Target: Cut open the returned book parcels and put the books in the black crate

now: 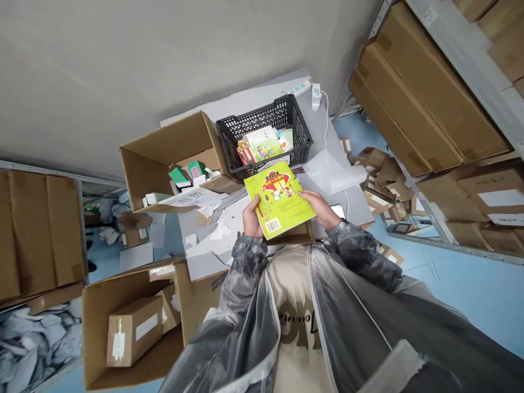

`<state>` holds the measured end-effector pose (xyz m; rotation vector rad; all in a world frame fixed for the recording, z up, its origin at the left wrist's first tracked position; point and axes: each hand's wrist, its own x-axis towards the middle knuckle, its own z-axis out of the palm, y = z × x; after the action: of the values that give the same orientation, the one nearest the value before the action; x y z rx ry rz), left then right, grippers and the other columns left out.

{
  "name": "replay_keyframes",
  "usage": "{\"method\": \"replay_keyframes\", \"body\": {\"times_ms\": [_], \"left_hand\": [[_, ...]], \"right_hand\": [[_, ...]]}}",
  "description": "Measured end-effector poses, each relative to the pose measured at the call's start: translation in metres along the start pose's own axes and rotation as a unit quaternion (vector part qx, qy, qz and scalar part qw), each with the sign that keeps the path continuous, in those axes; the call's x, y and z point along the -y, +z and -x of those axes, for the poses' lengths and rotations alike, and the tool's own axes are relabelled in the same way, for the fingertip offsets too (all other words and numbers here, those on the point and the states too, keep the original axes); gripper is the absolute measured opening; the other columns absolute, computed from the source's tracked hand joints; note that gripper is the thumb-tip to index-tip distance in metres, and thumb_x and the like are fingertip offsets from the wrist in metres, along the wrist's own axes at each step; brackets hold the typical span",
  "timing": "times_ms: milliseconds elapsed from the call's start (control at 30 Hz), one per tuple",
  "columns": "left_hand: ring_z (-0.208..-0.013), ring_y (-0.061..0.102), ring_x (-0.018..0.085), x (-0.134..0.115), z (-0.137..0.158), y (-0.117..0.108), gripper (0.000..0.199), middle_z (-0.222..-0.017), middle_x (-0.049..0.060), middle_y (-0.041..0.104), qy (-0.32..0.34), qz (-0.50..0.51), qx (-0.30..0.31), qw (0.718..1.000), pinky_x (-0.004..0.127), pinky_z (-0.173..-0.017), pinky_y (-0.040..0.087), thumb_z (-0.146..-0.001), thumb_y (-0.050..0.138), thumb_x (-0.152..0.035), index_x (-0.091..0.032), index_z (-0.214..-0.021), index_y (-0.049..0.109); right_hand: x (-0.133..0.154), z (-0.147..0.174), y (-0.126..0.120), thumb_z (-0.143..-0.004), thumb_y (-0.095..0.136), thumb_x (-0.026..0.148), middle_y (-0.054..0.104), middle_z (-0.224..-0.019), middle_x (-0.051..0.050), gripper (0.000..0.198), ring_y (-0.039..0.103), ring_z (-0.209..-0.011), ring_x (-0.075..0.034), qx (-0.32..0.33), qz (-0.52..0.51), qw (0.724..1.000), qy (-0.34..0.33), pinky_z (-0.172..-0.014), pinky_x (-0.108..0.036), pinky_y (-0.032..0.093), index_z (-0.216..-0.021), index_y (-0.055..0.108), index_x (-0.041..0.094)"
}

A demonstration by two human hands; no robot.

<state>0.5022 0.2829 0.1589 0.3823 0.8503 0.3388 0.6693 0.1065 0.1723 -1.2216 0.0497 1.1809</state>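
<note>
A yellow-green picture book (282, 204) with a red title patch and a barcode is held up in front of my body. My left hand (252, 218) grips its left edge, thumb on the cover. On the opposite edge my right hand (321, 209) is closed too, its fingers partly hidden beneath the book. Just beyond the book stands a black plastic basket (302, 128) with several children's books (264, 143) inside. Below the book, part of a brown cardboard surface shows near my waist.
Left of the basket, an open carton (151, 158) holds small green and white boxes. Paper scraps (221, 230) litter the grey table (200, 262). A power strip (301, 87) lies at the back. Another carton (98, 305) with parcels stands lower left; shelves of boxes (434, 82) flank the right.
</note>
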Motion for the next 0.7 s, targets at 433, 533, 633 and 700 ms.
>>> {"method": "replay_keyframes", "body": {"times_ms": [433,533,633,700], "left_hand": [[-0.144,0.086,0.043,-0.033,-0.093,0.034,0.061,-0.154,0.025,0.087,0.024,0.027,-0.072,0.997,0.064,-0.131,0.066,-0.111,0.073,-0.035,-0.01,-0.167,0.074],[-0.151,0.082,0.04,-0.035,-0.083,0.028,0.061,-0.16,0.027,0.083,0.1,0.045,-0.042,0.993,0.058,-0.123,0.069,-0.12,0.064,-0.051,-0.011,-0.166,0.076],[-0.152,0.08,0.03,-0.033,-0.067,0.017,0.058,-0.169,0.02,0.08,0.2,0.048,-0.042,0.978,0.043,-0.113,0.07,-0.125,0.056,-0.056,-0.024,-0.169,0.077],[-0.142,0.083,0.025,-0.032,-0.06,0.009,0.053,-0.17,0.013,0.08,0.227,0.044,-0.064,0.971,0.036,-0.106,0.069,-0.126,0.056,-0.058,-0.034,-0.168,0.079]], "right_hand": [[0.041,-0.117,0.013,-0.108,0.076,0.038,0.094,-0.13,-0.012,0.039,0.088,-0.137,-0.036,0.06,-0.158,0.984,0.055,-0.122,-0.061,0.074,-0.144,0.078,0.025],[0.05,-0.104,0.008,-0.111,0.07,0.072,0.087,-0.157,-0.016,0.063,0.077,-0.157,-0.04,0.108,-0.158,0.981,-0.025,-0.132,-0.069,0.066,-0.151,0.079,0.025],[0.058,-0.084,0.0,-0.113,0.053,0.091,0.075,-0.178,-0.01,0.08,0.062,-0.174,-0.04,0.127,-0.1,0.979,-0.127,-0.134,-0.076,0.061,-0.165,0.077,0.035],[0.061,-0.075,-0.004,-0.115,0.048,0.092,0.073,-0.18,-0.006,0.079,0.058,-0.178,-0.04,0.104,-0.037,0.981,-0.157,-0.13,-0.078,0.061,-0.172,0.074,0.044]]}}
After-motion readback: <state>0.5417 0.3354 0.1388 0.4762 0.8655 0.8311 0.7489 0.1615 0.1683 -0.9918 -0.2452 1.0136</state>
